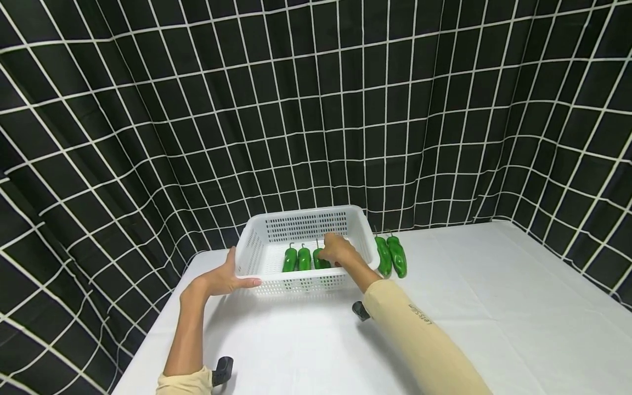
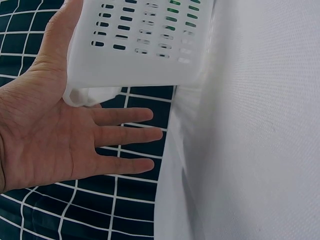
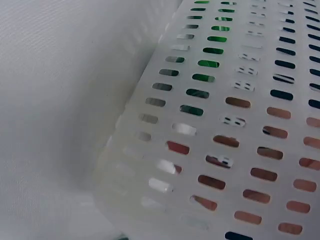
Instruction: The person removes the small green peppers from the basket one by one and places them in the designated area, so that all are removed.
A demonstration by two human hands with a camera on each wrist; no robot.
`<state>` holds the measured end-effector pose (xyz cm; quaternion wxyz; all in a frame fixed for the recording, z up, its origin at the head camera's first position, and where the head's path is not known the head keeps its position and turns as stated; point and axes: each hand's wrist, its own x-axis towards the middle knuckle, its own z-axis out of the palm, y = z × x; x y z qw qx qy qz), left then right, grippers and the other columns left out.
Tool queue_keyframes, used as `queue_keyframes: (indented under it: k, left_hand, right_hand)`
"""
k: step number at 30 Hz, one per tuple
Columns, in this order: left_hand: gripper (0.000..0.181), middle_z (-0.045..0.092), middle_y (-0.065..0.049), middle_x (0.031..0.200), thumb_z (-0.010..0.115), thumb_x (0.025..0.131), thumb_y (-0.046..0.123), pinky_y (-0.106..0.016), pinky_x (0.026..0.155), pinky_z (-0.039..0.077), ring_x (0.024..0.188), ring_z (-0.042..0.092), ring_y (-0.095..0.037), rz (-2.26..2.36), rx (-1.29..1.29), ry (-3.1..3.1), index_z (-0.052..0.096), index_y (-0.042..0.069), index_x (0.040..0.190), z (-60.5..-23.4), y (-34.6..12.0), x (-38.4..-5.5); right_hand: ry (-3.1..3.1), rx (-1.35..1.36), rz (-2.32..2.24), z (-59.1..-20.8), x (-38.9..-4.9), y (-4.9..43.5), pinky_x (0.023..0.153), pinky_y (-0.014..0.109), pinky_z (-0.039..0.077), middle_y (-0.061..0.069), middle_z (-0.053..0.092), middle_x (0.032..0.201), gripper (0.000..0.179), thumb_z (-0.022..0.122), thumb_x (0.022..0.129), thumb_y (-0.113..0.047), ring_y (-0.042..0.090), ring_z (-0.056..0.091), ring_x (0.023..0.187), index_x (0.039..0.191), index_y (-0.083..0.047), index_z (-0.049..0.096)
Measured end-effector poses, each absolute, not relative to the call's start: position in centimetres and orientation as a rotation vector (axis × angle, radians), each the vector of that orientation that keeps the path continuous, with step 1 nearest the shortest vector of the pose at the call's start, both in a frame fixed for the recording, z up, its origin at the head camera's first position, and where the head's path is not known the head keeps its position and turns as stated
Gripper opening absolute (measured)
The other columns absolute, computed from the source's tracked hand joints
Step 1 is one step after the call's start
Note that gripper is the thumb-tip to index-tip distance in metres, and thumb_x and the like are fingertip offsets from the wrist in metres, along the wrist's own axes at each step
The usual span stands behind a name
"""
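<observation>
A white plastic basket (image 1: 306, 277) with slotted walls stands on the table. Two green chili peppers (image 1: 290, 259) lie side by side on its floor, stems pointing away from me. Just right of them, my right hand (image 1: 339, 249) reaches over the front rim and grips a third green chili pepper (image 1: 318, 258); its fingertips are partly hidden. Skin shows through the basket's slots in the right wrist view. At the basket's front left corner is my left hand (image 1: 222, 277), thumb along the front rim. Its other fingers (image 2: 125, 135) are straight and spread in the left wrist view.
Two more green chili peppers (image 1: 397, 257) lie on the table just right of the basket. A white cloth covers the table (image 1: 474, 307). Behind and beside it hangs a black curtain (image 1: 345, 109) with a white grid. Both wrists carry a small black camera (image 1: 224, 370).
</observation>
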<state>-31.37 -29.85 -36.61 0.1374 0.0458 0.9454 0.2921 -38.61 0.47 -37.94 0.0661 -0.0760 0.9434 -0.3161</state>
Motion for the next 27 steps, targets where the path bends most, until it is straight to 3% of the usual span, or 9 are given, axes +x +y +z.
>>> queue_keyframes:
  k: [7, 19, 27]
  left_hand:
    - [0.147, -0.002, -0.034, 0.172, 0.074, 0.081, 0.074, -0.072, 0.125, 0.02, 0.158, 0.014, -0.054, 0.827, 0.15, 2.748, -0.026, 0.0, 0.16, -36.19, -29.89, -31.43]
    - [0.144, 0.004, -0.032, 0.173, 0.077, 0.083, 0.068, -0.071, 0.125, 0.022, 0.158, 0.018, -0.053, 0.862, 0.194, 2.738, -0.025, 0.004, 0.161, -36.52, -29.99, -31.44]
    - [0.142, 0.001, -0.033, 0.172, 0.075, 0.086, 0.066, -0.069, 0.126, 0.02, 0.159, 0.017, -0.052, 0.858, 0.188, 2.733, -0.027, 0.003, 0.16, -36.47, -29.88, -31.26]
  right_hand:
    - [2.855, -0.283, -0.906, -37.76, -38.45, 0.07, 0.065, 0.031, 0.06, 0.013, 0.069, 0.101, 0.035, 0.076, 0.094, -0.022, 0.024, 0.069, 0.077, 0.116, 0.0, 0.061]
    - [2.855, -0.307, -0.788, -37.88, -38.38, -0.03, 0.062, 0.028, 0.056, 0.012, 0.071, 0.095, 0.037, 0.079, 0.091, -0.021, 0.026, 0.072, 0.078, 0.116, 0.002, 0.065]
    - [2.863, -0.31, -0.778, -37.74, -38.27, 0.14, 0.062, 0.028, 0.052, 0.014, 0.071, 0.101, 0.042, 0.077, 0.09, -0.021, 0.021, 0.063, 0.075, 0.123, 0.002, 0.063]
